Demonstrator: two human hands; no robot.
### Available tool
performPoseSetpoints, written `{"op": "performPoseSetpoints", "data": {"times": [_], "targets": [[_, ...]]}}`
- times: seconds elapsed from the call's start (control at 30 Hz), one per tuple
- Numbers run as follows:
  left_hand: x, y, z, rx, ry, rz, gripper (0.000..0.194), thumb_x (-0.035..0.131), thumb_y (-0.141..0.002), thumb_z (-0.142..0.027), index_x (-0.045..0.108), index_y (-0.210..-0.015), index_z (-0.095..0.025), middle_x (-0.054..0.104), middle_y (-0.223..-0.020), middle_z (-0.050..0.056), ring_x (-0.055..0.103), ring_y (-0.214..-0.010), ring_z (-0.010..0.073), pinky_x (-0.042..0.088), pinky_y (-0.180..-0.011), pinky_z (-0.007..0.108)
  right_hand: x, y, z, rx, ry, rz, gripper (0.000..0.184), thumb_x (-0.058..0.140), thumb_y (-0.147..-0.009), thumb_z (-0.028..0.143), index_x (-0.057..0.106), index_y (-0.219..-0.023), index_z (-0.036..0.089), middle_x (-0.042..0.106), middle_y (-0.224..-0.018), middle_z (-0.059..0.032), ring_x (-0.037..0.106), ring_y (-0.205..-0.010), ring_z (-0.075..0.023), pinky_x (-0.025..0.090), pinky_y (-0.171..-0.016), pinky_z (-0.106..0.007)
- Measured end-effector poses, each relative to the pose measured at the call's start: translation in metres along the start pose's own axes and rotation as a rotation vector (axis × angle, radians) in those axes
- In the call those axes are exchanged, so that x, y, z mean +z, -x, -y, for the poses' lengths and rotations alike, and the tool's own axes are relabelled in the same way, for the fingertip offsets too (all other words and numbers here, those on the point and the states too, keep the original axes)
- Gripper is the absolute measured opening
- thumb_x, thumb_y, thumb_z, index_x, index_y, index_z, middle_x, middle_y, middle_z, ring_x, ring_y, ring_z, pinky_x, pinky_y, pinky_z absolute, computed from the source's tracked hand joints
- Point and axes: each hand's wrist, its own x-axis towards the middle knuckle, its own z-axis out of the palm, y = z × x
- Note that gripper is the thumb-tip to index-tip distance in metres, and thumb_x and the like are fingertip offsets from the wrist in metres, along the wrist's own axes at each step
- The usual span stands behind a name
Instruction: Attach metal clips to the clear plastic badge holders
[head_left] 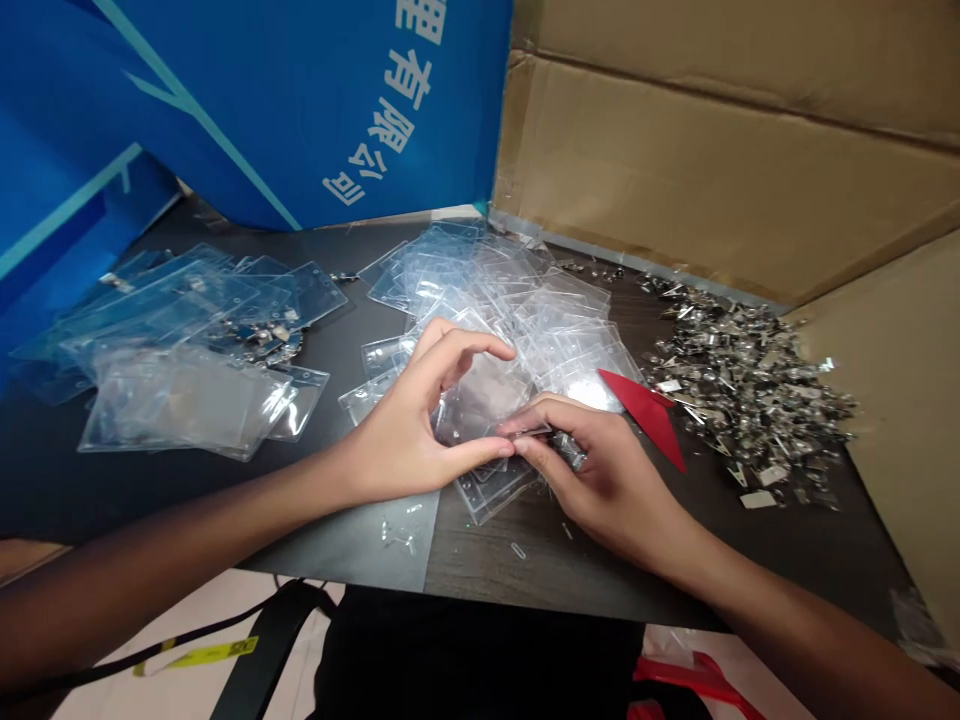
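Note:
Both hands meet over the middle of the dark table. A clear plastic badge holder [480,400] sits between them. My left hand [427,410] is curved round it, thumb at its near edge and fingers arched over the top. My right hand [592,460] pinches the holder's right edge between thumb and fingers; a small metal-looking piece, partly hidden, shows by its fingers. Beneath and behind lies a loose heap of clear badge holders [480,270]. To the right spreads a big pile of metal badge clips with clear straps [750,380].
At the left lies another stack of clear badge holders [180,400] with several clips on it. A red triangular piece [645,410] lies beside the clip pile. A blue printed panel [300,100] and cardboard walls [675,160] border the table [487,560]. Small plastic bits [517,550] lie near its front edge.

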Motion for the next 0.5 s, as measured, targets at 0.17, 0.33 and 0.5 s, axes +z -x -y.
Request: {"op": "performPoseSetpoints", "data": {"times": [0.17,0.33,0.5], "targets": [[-0.003,-0.004,-0.007,0.063,-0.085,-0.008,0.056,0.09,-0.088,-0.026,0.064,-0.138,-0.03,0.058,-0.117,0.007,0.058,-0.106,0.0239,0.053,-0.086,0.035,-0.002,-0.003,-0.003,-0.056,0.066,0.017,0.013,0.062,-0.107,0.014,0.073,-0.104,0.021,0.083,-0.106,-0.0064,0.078,-0.098,-0.0204,0.059,-0.088,-0.034],[-0.004,-0.002,-0.006,0.039,-0.176,0.022,0.059,0.09,-0.089,-0.032,0.062,-0.141,-0.032,0.057,-0.117,0.006,0.059,-0.108,0.0241,0.057,-0.087,0.034,-0.001,-0.006,-0.005,-0.066,0.126,0.047,0.015,0.063,-0.106,0.011,0.074,-0.101,0.021,0.083,-0.105,-0.0058,0.077,-0.097,-0.0202,0.059,-0.089,-0.034],[-0.016,-0.008,-0.002,-0.028,-0.291,-0.071,0.087,0.098,-0.077,-0.057,0.057,-0.149,-0.032,0.053,-0.122,0.005,0.061,-0.103,0.0224,0.064,-0.097,0.042,-0.022,-0.017,-0.004,-0.085,0.152,0.024,0.027,0.073,-0.103,0.017,0.08,-0.127,0.025,0.081,-0.13,-0.0073,0.078,-0.103,-0.0205,0.062,-0.094,-0.037]]}}
